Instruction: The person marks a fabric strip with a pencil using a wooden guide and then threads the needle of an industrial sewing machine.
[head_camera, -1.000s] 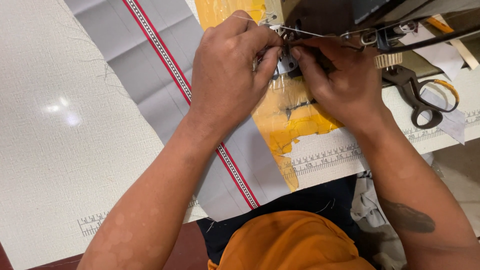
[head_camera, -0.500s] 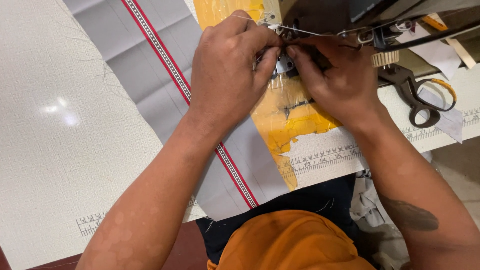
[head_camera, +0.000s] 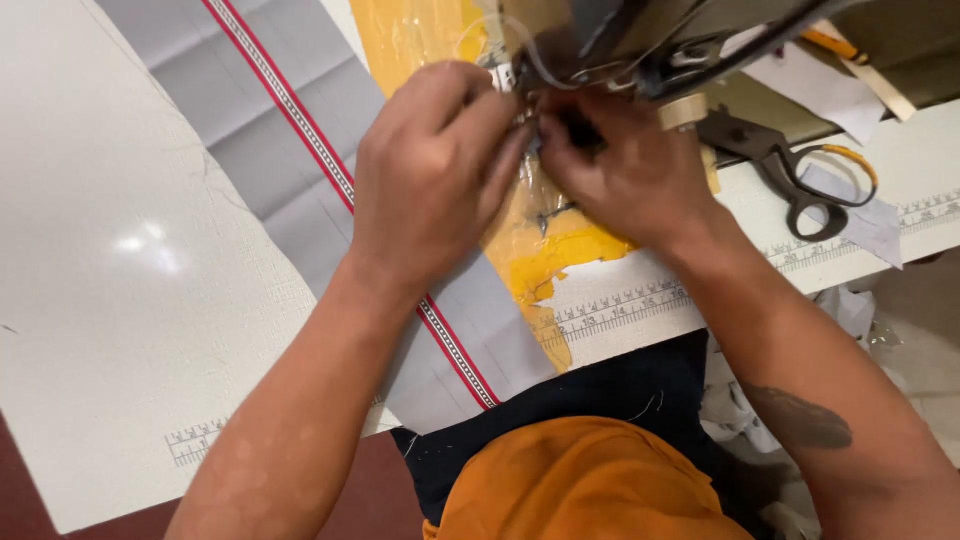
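Head view: two hands, the left hand (head_camera: 430, 175) and right hand (head_camera: 625, 170), fingers curled and pinched together on something too small to identify beneath one sewing machine (head_camera: 640, 40), above one grey cloth (head_camera: 290, 150), one pair of scissors (head_camera: 790, 170) nearby, on a white table (head_camera: 100, 300).

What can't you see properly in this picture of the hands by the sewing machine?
- What the fingertips pinch: the left hand and right hand cover it in the head view.
- The needle area: hidden behind both hands and blurred.
- The sewing machine: cut off by the top edge.
- The grey cloth with its red stripe: partly under the left arm.
- The scissors: blade tips tucked under the machine.
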